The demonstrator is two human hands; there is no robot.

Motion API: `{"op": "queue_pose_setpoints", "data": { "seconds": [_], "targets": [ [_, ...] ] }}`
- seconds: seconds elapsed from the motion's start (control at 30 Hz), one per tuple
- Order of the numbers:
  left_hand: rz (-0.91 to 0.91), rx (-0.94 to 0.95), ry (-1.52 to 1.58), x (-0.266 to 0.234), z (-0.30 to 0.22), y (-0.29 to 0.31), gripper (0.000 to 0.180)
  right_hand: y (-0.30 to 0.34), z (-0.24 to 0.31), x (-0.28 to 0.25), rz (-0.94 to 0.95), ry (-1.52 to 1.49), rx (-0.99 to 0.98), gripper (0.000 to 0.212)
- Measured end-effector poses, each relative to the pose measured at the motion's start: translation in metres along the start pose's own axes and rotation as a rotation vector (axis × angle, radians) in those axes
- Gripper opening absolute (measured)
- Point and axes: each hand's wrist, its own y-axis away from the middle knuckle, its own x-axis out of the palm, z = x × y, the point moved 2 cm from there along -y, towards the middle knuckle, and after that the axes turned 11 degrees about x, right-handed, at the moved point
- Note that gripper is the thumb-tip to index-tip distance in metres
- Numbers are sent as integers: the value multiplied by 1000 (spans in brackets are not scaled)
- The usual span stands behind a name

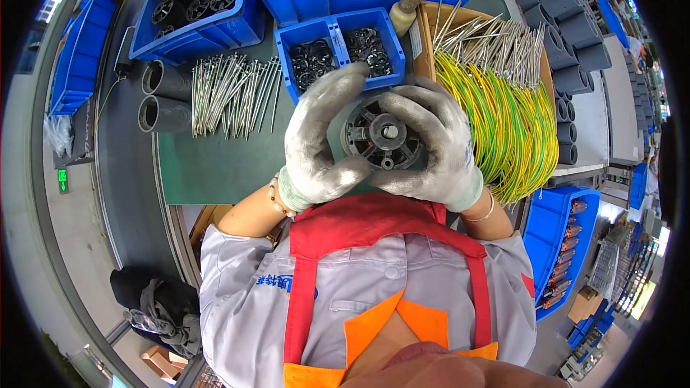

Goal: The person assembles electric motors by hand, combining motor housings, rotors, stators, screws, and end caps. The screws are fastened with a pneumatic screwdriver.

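Observation:
A round black motor part (387, 132) with a spoked end cover and a stub of shaft at its middle stands upright at the green bench's near side. My right hand (435, 136), in a grey-white glove, wraps its right side, fingers over the top edge and thumb low in front. Gloved likewise, my left hand (320, 140) curves round the left side with thumb and fingers apart; a gap shows between palm and part. Just beyond it, a divided blue bin (341, 20) holds small black rings and clips.
Long metal rods (226, 93) lie left beside two grey tubes (164, 114). A carton (424, 43) with more rods and yellow-green wires (496, 122) is at right. Larger blue crates (316, 1) of metal discs and black end covers (198, 7) stand behind, near a beige bottle (406, 11).

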Motion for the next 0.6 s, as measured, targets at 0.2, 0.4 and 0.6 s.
{"op": "queue_pose_setpoints", "data": {
  "seconds": [0.2,0.4,0.6],
  "targets": [
    [-81,138,108,20,17,9,54,3,-4,9,-61,-3,-43,85],
    [-83,304,-50,22,27,7,36,11,-13,24,-70,-51,-89,85],
    [-114,-31,-124,-20,31,33,46,20,-25,24,2,-117,-34,94]
  ]
}}
